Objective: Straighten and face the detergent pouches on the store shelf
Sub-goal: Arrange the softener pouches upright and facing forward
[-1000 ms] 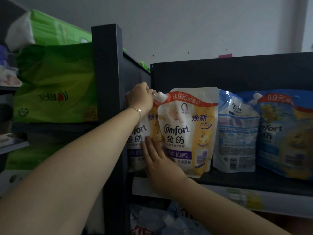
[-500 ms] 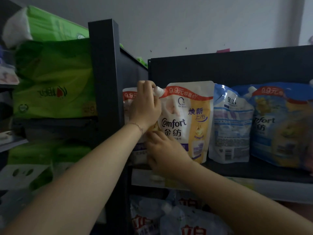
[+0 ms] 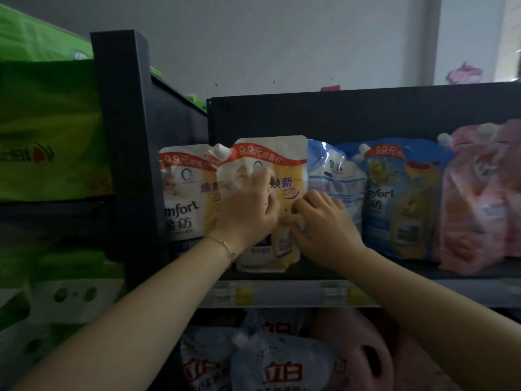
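Two white-and-yellow Comfort pouches stand at the left end of the dark shelf [image 3: 282,273]: the leftmost pouch [image 3: 183,193] and a second pouch [image 3: 282,165] in front of it. My left hand [image 3: 248,207] lies on the face of the second pouch with curled fingers. My right hand [image 3: 324,221] grips that pouch's right edge. To the right stand a blue-and-white pouch [image 3: 338,176] turned back-side out, a blue Comfort pouch [image 3: 403,198] and pink pouches [image 3: 479,207].
A dark upright post [image 3: 127,142] bounds the shelf on the left, with green packs [image 3: 48,131] beyond it. Price labels [image 3: 242,296] run along the shelf lip. Below lie blue and white pouches [image 3: 276,368] with red characters.
My left hand left the leftmost pouch's top and moved right onto the second pouch. My right hand rose from low on the pouches to the second pouch's right edge. The view shifted right.
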Available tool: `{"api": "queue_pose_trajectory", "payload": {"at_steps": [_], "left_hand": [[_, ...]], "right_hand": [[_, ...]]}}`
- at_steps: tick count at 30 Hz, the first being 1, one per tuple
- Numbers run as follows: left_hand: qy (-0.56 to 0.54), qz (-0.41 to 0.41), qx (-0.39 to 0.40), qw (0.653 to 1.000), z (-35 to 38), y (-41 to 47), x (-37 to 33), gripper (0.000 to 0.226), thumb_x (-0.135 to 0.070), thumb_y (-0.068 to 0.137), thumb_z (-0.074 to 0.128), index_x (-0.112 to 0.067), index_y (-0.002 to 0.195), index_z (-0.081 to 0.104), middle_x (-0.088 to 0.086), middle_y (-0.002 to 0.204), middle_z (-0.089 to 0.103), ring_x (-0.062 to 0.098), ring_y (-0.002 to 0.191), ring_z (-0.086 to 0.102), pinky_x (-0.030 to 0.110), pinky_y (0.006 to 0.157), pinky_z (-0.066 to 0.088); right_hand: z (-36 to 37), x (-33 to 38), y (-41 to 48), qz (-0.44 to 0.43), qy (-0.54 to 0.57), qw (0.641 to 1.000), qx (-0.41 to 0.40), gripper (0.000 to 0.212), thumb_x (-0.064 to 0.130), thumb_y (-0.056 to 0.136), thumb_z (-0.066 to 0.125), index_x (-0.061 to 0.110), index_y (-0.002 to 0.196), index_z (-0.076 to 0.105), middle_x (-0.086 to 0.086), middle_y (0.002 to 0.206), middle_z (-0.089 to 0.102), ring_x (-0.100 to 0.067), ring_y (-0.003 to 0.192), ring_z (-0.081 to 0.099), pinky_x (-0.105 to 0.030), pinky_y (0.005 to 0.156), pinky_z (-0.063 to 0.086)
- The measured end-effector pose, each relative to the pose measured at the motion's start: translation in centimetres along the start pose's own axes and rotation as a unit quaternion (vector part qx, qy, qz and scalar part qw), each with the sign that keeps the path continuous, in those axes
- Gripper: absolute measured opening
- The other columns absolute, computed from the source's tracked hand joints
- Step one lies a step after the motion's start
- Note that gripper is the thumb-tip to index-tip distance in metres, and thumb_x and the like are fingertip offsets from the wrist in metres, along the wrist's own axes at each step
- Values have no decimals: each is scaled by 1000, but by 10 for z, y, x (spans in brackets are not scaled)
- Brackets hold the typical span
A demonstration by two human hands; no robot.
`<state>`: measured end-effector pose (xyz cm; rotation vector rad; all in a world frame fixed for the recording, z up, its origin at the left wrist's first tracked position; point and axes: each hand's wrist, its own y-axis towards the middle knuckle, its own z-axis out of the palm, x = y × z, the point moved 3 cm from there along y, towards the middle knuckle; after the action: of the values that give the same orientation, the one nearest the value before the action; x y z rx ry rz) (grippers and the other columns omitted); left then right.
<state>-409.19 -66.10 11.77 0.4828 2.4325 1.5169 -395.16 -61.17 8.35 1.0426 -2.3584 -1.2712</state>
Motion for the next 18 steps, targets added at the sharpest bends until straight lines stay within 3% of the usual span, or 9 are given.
{"api": "queue_pose_trajectory", "payload": {"at_steps": [3, 5, 9, 11, 13, 18], "left_hand": [[-47, -4, 75, 996, 31, -1, -24, 8, -15, 91, 51, -19, 94, 45, -4, 82, 50, 14, 69, 53, 28, 59, 46], [-72, -46, 150, 985, 57, -3, -35, 8, -19, 90, 51, -19, 95, 44, 0, 85, 53, 20, 77, 55, 34, 65, 48], [-105, -182, 310, 927, 101, -11, -56, 31, -20, 92, 47, -15, 121, 40, 11, 114, 53, 26, 100, 54, 37, 82, 47], [-101, -195, 314, 924, 114, -16, -64, 38, -18, 93, 44, -12, 130, 36, 15, 125, 46, 31, 112, 49, 40, 92, 46], [-43, -169, 278, 945, 121, -19, -64, 42, -20, 93, 45, -11, 133, 35, 16, 127, 42, 30, 114, 47, 40, 96, 46], [54, -90, 204, 973, 127, -29, -56, 43, -27, 94, 45, -8, 132, 39, 14, 123, 47, 28, 105, 53, 35, 84, 49]], "right_hand": [[1, -27, -17, 45, -21, 998, 34, 29, 40, 83, 46, 15, 92, 59, -3, 92, 56, -26, 82, 56, -36, 68, 42], [3, -43, -28, 81, -43, 994, 61, 28, 38, 87, 50, 16, 103, 57, -3, 101, 56, -25, 92, 56, -36, 73, 39], [8, -67, -47, 163, -24, 980, 114, 39, 40, 92, 52, 19, 125, 45, -2, 122, 47, -25, 113, 48, -40, 90, 41], [11, -72, -55, 183, 8, 976, 115, 46, 39, 92, 53, 20, 132, 39, -4, 128, 43, -26, 117, 46, -41, 92, 41], [14, -74, -61, 191, 43, 975, 102, 51, 38, 92, 54, 21, 137, 37, -4, 134, 41, -27, 119, 46, -43, 94, 43], [21, -78, -66, 220, 80, 969, 79, 55, 34, 89, 55, 26, 138, 33, -1, 136, 37, -25, 121, 44, -43, 98, 42]]}}
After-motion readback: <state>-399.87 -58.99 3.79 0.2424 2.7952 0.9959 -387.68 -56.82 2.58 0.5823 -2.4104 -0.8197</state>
